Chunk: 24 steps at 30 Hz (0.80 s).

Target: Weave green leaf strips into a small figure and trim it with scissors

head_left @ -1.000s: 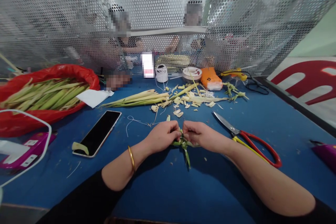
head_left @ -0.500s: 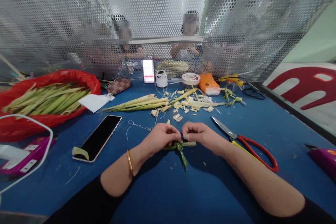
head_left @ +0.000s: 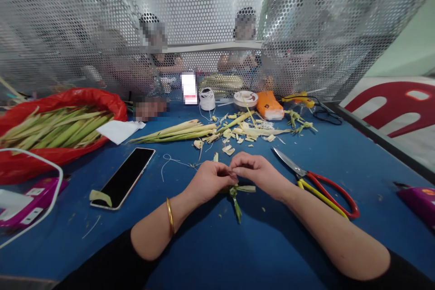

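My left hand (head_left: 210, 182) and my right hand (head_left: 260, 173) meet at the fingertips low over the table. Both are closed in a pinch, and what lies between the fingers is too small to make out. Right below them is a knotted green leaf piece (head_left: 237, 208) with strips sticking out to the right and toward me; its left part is hidden by my left hand. Scissors (head_left: 316, 181) with red and yellow handles lie partly open beside my right forearm. Beyond my hands are pale leaf scraps (head_left: 228, 150) and a bundle of leaf strips (head_left: 176, 132).
Left stand a red bag (head_left: 64, 156) of leaves and a black-screened phone (head_left: 127, 176). At the back are a thread spool (head_left: 207, 99), a bowl (head_left: 245, 99), an orange packet (head_left: 270, 105) and knotted leaf pieces (head_left: 299, 122). Two people sit behind a perforated screen (head_left: 207, 4).
My right hand has moved slightly up and left, so its fingertips now touch those of my left hand. The knotted leaf piece stays nearly in place, and the view has shifted a little.
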Each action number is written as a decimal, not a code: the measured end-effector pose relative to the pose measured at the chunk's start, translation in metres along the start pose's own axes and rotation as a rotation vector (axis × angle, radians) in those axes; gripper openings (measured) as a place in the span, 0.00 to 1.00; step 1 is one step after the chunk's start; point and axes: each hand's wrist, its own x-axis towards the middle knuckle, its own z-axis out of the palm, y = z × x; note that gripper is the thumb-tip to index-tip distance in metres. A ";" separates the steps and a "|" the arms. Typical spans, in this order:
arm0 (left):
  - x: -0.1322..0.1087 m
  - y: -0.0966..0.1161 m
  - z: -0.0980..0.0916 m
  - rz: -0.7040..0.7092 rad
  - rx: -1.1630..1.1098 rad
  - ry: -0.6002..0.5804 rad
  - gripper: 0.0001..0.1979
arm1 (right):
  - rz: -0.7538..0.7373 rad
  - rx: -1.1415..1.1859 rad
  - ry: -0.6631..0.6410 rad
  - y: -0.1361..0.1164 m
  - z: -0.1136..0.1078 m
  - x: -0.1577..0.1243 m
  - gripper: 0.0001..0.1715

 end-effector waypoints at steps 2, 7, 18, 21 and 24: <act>0.000 0.000 0.001 0.013 -0.031 -0.007 0.04 | 0.028 0.046 0.043 0.003 -0.004 0.001 0.14; 0.000 0.002 0.000 0.066 0.006 -0.013 0.02 | 0.014 -0.166 -0.151 0.009 -0.012 0.002 0.12; 0.002 0.003 -0.002 0.012 -0.073 0.026 0.06 | -0.110 -0.481 -0.073 0.009 -0.012 0.001 0.07; 0.001 0.005 -0.003 -0.016 -0.121 0.041 0.07 | -0.134 -0.487 -0.138 0.002 -0.015 -0.002 0.06; 0.001 0.006 -0.004 -0.023 -0.137 0.037 0.07 | -0.160 -0.483 -0.202 -0.003 -0.017 -0.005 0.06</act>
